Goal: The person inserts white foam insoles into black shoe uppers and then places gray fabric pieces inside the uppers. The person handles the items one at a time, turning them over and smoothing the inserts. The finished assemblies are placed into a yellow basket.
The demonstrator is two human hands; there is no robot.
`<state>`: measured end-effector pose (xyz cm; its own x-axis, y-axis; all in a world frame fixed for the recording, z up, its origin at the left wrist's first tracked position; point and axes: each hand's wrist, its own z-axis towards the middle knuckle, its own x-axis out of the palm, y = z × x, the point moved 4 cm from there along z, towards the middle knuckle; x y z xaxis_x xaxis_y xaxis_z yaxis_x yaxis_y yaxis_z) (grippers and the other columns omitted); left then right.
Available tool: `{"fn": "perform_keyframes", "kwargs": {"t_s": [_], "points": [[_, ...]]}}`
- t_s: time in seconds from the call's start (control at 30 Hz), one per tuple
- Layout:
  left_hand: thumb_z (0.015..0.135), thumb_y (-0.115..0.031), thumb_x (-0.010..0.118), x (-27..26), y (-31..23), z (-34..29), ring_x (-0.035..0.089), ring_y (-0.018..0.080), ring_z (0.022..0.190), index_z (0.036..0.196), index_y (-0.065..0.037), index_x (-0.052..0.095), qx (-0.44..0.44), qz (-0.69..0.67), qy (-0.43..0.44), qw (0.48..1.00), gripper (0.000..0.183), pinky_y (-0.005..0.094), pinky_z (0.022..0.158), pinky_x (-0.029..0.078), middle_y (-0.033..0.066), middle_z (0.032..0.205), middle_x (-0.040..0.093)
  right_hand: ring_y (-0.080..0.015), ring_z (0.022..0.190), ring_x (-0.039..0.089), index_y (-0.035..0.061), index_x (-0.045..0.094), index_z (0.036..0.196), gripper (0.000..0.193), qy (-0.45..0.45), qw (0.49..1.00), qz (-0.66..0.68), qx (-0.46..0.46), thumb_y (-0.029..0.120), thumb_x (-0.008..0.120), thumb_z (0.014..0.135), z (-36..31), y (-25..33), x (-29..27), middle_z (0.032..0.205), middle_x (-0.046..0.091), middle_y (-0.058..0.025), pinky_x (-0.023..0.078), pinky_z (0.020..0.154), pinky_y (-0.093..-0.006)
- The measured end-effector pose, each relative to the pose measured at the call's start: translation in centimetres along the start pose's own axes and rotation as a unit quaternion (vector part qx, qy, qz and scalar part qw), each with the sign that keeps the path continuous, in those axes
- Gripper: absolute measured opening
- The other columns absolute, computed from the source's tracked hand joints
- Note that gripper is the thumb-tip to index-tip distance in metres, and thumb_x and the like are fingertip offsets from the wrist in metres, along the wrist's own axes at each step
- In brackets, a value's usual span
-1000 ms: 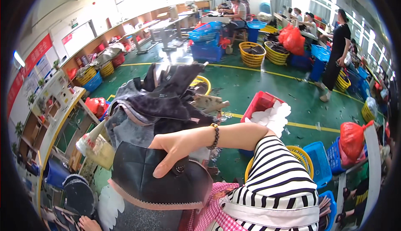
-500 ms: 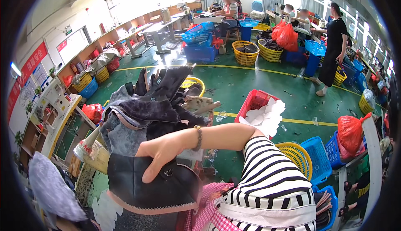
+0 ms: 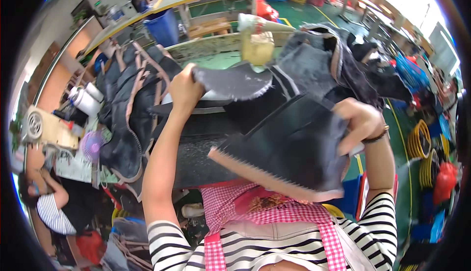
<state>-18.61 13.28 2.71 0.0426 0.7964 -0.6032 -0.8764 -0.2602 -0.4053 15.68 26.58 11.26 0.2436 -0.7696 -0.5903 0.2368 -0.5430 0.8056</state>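
Left hand (image 3: 186,90): raised above my dark bench (image 3: 196,165), gripping one end of a curved grey piece (image 3: 234,82) with a fuzzy lower edge.
Right hand (image 3: 362,124): closed on the right end of a black panel (image 3: 289,143), whose tan zigzag border (image 3: 270,174) slants along the side nearest me.
What changed: my view has swung left, and the grey piece is now up in front of me; the panel has stayed in my grip. Both hands are full, the pieces side by side.
Blur: I cannot tell whether the two pieces touch.
Around: black pieces (image 3: 115,129) heaped left; a yellow pot (image 3: 259,50) and fleecy grey pile (image 3: 311,57) beyond.
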Motion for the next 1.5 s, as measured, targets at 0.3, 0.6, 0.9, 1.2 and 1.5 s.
{"fn": "perform_keyframes", "kwargs": {"t_s": [0.3,0.6,0.9,1.2,1.5], "points": [[0.081,-0.012,0.056,-6.6,-2.4,6.2,0.067,0.0338,0.078,0.093,-0.012,0.063,0.062,-0.024,-0.12,0.991,0.014,0.0412,0.066,0.049,0.0148,0.08,0.067,-0.0205,0.094,0.062,-0.0074,0.062,0.109,0.042,-0.038,0.976,-0.074,0.202,0.023,0.07,0.08,14.8,-11.2,5.9,0.099,0.068,-0.0146,0.047,0.085,-0.0323],[0.079,0.001,0.052,-4.2,-2.1,6.9,0.062,0.0292,0.09,0.109,-0.01,0.062,0.242,0.235,-0.165,0.927,0.034,0.0393,0.077,0.05,0.0089,0.097,0.063,-0.0192,0.087,0.063,-0.0027,0.062,0.11,0.036,0.021,0.99,0.024,0.137,0.018,0.067,0.081,13.8,-9.7,8.7,0.097,0.069,-0.0127,0.049,0.081,-0.0319],[0.074,-0.033,0.075,5.6,-4.5,-5.6,0.045,0.0383,0.127,0.13,-0.007,0.053,0.128,-0.162,0.29,0.934,0.066,0.0442,0.105,0.037,0.0192,0.136,0.049,-0.0123,0.083,0.059,-0.0056,0.062,0.105,0.044,-0.183,0.946,0.221,0.148,0.012,0.08,0.069,-2.3,-7.1,3.5,0.092,0.067,-0.005,0.047,0.074,-0.0294],[0.078,-0.047,0.067,5.5,-4.9,-11.1,0.038,0.0412,0.13,0.142,-0.015,0.038,0.268,0.066,0.366,0.889,0.078,0.0517,0.107,0.033,0.0186,0.144,0.038,-0.0068,0.081,0.056,0.0034,0.059,0.105,0.025,-0.359,0.827,0.389,0.186,0.002,0.068,0.081,-9.9,-14.4,3.6,0.1,0.064,-0.0017,0.046,0.074,-0.0245],[0.09,-0.028,0.06,5.2,-3.2,-11.5,0.067,0.0333,0.089,0.101,-0.005,0.061,0.302,-0.071,0.185,0.932,0.026,0.0413,0.074,0.055,0.0172,0.094,0.068,-0.0116,0.093,0.06,-0.0038,0.061,0.114,0.037,-0.282,0.852,0.402,0.18,0.01,0.073,0.081,-4.0,-13.3,4.2,0.105,0.067,-0.0055,0.047,0.084,-0.0263]]}}
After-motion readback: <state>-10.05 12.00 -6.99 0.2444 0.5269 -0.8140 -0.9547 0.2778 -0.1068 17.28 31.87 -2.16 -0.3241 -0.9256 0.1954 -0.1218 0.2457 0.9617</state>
